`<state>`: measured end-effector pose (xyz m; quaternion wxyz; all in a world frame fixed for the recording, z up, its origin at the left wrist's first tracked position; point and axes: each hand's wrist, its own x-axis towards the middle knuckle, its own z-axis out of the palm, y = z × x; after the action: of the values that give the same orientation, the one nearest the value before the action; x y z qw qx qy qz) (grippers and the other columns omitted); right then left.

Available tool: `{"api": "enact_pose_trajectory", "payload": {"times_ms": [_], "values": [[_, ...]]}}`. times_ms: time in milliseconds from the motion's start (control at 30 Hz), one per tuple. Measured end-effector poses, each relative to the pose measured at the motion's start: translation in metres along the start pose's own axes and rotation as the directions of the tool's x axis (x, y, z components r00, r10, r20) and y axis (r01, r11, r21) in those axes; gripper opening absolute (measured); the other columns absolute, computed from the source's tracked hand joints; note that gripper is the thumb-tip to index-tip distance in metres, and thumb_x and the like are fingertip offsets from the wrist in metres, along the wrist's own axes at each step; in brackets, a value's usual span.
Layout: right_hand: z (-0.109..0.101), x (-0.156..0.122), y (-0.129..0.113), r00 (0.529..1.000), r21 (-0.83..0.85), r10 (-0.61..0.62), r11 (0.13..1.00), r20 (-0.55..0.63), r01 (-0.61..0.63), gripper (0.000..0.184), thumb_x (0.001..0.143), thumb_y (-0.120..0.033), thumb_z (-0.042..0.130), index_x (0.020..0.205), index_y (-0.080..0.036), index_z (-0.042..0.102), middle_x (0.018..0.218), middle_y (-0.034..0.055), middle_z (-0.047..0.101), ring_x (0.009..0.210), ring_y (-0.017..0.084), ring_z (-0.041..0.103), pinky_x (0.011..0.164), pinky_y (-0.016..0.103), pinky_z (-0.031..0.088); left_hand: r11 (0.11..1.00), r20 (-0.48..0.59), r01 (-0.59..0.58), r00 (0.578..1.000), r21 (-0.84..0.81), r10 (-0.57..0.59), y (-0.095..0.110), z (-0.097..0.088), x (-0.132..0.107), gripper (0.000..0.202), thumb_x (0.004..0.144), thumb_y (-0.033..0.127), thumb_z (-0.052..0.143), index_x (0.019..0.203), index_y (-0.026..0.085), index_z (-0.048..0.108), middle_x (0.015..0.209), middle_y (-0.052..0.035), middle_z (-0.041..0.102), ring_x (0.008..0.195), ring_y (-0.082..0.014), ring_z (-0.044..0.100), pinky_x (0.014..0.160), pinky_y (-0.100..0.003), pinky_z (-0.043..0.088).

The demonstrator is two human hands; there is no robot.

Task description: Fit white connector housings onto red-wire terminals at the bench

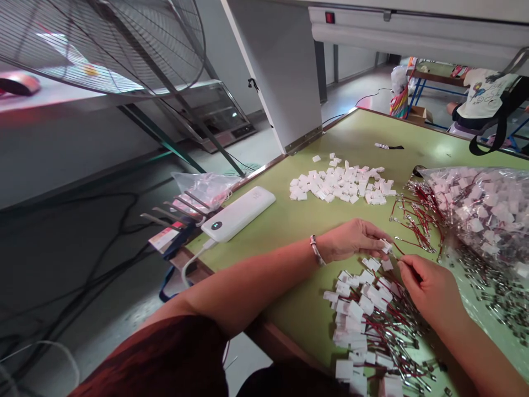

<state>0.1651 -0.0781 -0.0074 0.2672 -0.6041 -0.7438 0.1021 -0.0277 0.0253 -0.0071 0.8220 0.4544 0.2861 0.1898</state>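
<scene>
Stuff on this bench gets pretty crowded, so going left to right: a big wire-guarded fan [124,44] is seen at the far upper left, then a white power bank [243,212] with a cable plugged in, laid slantwise near the edge of the green tabletop [285,231]. Next, a loose pile of white connectors [341,182] is spread beyond the left hand [357,240]. Nearer the body, a heap of wired connectors [367,309] is laid out, white ends mostly to the left, red leads trailing right. Between thumb and fingertips of the left hand a single white connector [386,246] is gripped, held just above that heap's far end; it's too small for its long axis to be made out. Right beside it, a thin red wire [399,251] is pinched by the right hand [433,286], running slantwise from the connector down to the right fingertips. So the connector is set ahead and to the left of the right hand; whether the wire's tip is seated can't be told. Farther right, loose red wires [417,220] are strewn beside a stuffed clear bag [487,204], with small metallic bits [491,286] scattered below it.
</scene>
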Motion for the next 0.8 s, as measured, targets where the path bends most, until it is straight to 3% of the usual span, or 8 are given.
{"api": "enact_pose_trajectory", "payload": {"times_ms": [100,200,267,367,467,533,600,800], "values": [[-0.003,0.000,-0.004,0.998,0.104,0.043,0.993,0.042,-0.047,0.027,0.090,-0.036,0.044,0.078,-0.021,0.062,0.062,-0.0001,0.061,0.055,0.013,0.054,0.056,0.025,0.038,1.000,0.004,-0.003,1.000,0.002,0.003,-0.001,-0.002,0.001,0.022,0.074,0.020,0.077,0.094,0.014,0.071,0.073,-0.0046,0.073,0.067,-0.0100,0.067,0.066,-0.023,0.049],[-0.006,0.003,-0.009,0.964,0.314,0.149,0.925,0.222,-0.215,0.032,0.089,-0.041,0.044,0.066,-0.021,0.053,0.054,-0.0026,0.050,0.052,0.011,0.045,0.051,0.024,0.035,1.000,0.022,-0.015,1.000,0.026,0.014,-0.002,-0.002,0.001,0.020,0.074,0.020,0.076,0.092,0.014,0.070,0.074,-0.0036,0.072,0.065,-0.0098,0.066,0.061,-0.022,0.048],[-0.008,0.005,-0.011,0.890,0.442,0.229,0.801,0.395,-0.403,0.035,0.086,-0.046,0.045,0.062,-0.021,0.047,0.051,-0.0045,0.040,0.047,0.010,0.035,0.045,0.023,0.028,0.997,0.038,-0.047,0.998,0.061,0.045,-0.002,-0.001,0.001,0.018,0.074,0.020,0.076,0.090,0.015,0.070,0.075,-0.0030,0.072,0.064,-0.0091,0.064,0.058,-0.021,0.047],[-0.010,0.008,-0.011,0.729,0.516,0.290,0.550,0.620,-0.657,0.035,0.080,-0.053,0.049,0.064,-0.022,0.044,0.048,-0.0080,0.029,0.042,0.007,0.021,0.040,0.023,0.016,0.978,0.061,-0.118,0.992,0.173,0.109,0.000,0.002,-0.002,0.014,0.075,0.019,0.073,0.089,0.016,0.071,0.076,-0.0023,0.072,0.063,-0.0086,0.063,0.058,-0.021,0.049],[-0.010,0.009,-0.011,0.649,0.539,0.292,0.377,0.702,-0.753,0.037,0.074,-0.056,0.056,0.065,-0.023,0.043,0.047,-0.0102,0.025,0.041,0.006,0.016,0.040,0.023,0.012,0.898,0.088,-0.225,0.974,0.379,0.207,0.005,0.007,-0.006,0.014,0.076,0.018,0.071,0.090,0.017,0.071,0.077,-0.0019,0.073,0.069,-0.0095,0.065,0.067,-0.021,0.052],[-0.008,0.007,-0.012,0.662,0.573,0.310,0.336,0.682,-0.747,0.039,0.073,-0.056,0.060,0.064,-0.023,0.043,0.047,-0.0108,0.025,0.041,0.006,0.016,0.041,0.023,0.012,0.813,0.124,-0.295,0.955,0.502,0.270,0.006,0.011,-0.008,0.012,0.076,0.018,0.070,0.088,0.017,0.072,0.081,-0.0028,0.073,0.073,-0.0101,0.065,0.073,-0.022,0.053],[-0.004,0.004,-0.011,0.711,0.617,0.342,0.354,0.614,-0.703,0.040,0.075,-0.056,0.060,0.064,-0.022,0.045,0.048,-0.0103,0.026,0.042,0.006,0.019,0.041,0.022,0.014,0.781,0.134,-0.310,0.950,0.543,0.283,0.004,0.014,-0.008,0.009,0.078,0.017,0.068,0.087,0.016,0.070,0.078,-0.0032,0.072,0.071,-0.0098,0.065,0.071,-0.022,0.053],[0.003,-0.001,-0.004,0.840,0.582,0.318,0.610,0.440,-0.537,0.034,0.083,-0.050,0.055,0.072,-0.019,0.056,0.061,-0.0038,0.048,0.055,0.010,0.040,0.049,0.022,0.032,0.894,0.081,-0.211,0.977,0.395,0.195,-0.009,0.019,-0.001,0.009,0.083,0.016,0.062,0.090,0.013,0.065,0.066,-0.0003,0.065,0.060,-0.0092,0.063,0.062,-0.023,0.054]]}}
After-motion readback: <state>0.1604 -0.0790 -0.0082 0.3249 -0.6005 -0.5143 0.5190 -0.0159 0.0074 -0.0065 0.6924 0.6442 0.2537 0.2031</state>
